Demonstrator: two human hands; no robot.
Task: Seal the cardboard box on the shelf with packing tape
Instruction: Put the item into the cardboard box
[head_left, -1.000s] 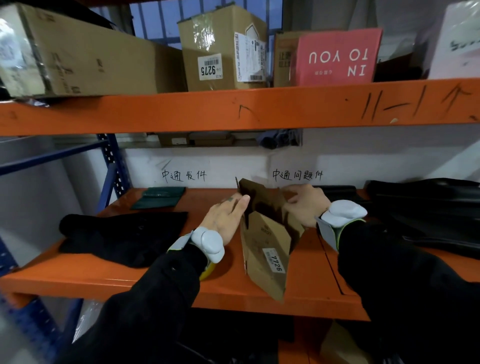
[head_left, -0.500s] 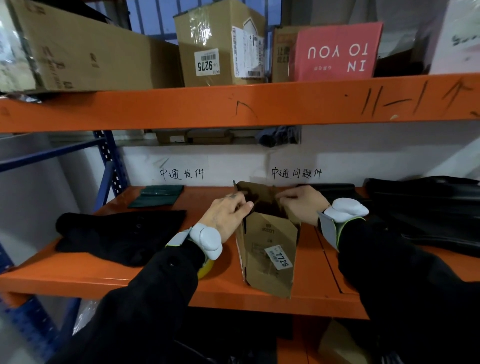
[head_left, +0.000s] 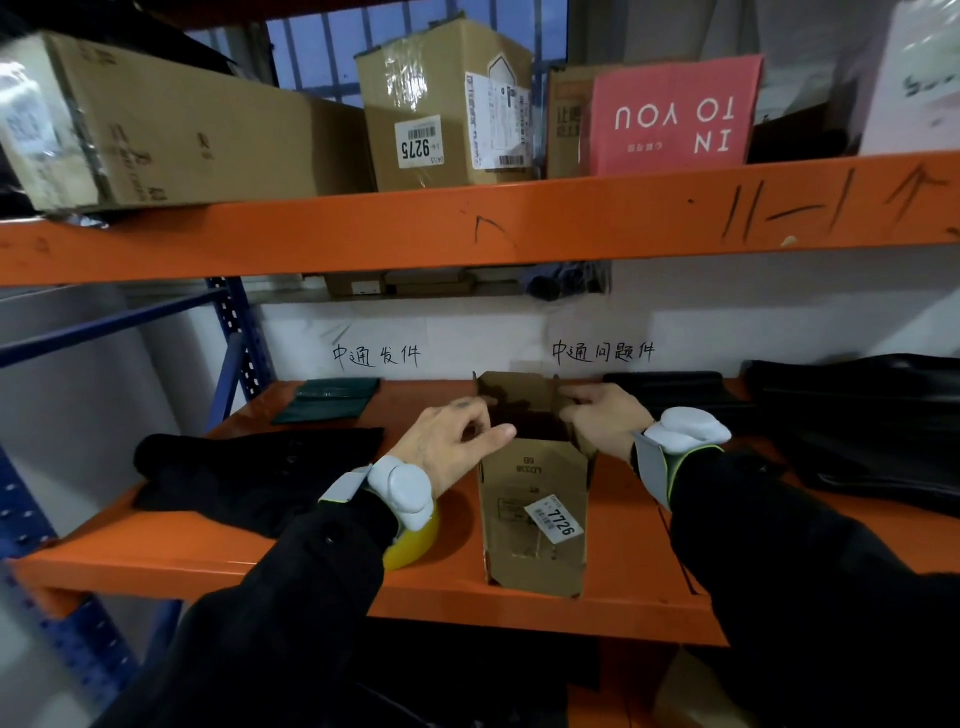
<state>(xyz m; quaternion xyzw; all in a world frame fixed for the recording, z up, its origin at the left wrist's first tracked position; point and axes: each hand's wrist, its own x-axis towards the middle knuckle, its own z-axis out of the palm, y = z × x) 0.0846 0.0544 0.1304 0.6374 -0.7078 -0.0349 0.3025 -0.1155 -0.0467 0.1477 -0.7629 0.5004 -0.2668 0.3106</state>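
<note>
A small brown cardboard box (head_left: 535, 540) stands upright near the front edge of an orange shelf (head_left: 260, 561), its top flaps open and its inside dark. A white label (head_left: 557, 519) on its near face reads 7726. The person's left grip (head_left: 452, 441) pinches the box's left top edge, with the thumb over the near rim and the fingers curled behind. The right grip (head_left: 602, 421) curls its fingers over the right flap. Each wrist wears a white band over a black sleeve. A yellow round object (head_left: 418, 545) lies on the shelf, partly hidden under the left wrist. A black garment (head_left: 249, 467) lies to the left, with a dark green pouch (head_left: 332, 400) behind it. Black bags (head_left: 857, 426) lie to the right. On the shelf above sit a box labelled 9275 (head_left: 441, 104) and a pink box (head_left: 675, 114).
</note>
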